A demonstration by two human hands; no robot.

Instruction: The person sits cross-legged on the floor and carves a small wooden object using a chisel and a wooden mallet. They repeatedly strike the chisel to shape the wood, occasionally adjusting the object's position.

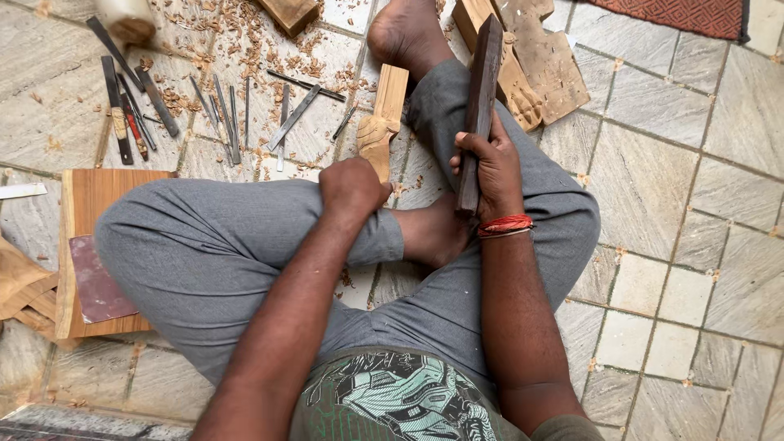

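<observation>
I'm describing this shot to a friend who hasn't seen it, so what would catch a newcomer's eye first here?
First, the person sitting cross-legged on the stone floor, the right hand gripping a dark wooden stick upright at centre. Beside it, the left hand is closed on the near end of a pale carved wood piece lying by the knee. Beyond, upper left, a row of metal chisels lies among wood shavings.

A floor-level woodcarving workshop is being shown, as a stone-tiled floor is being covered with wood shavings, a row of metal chisels is being kept alongside, and carved wooden blocks are being left about.
</observation>
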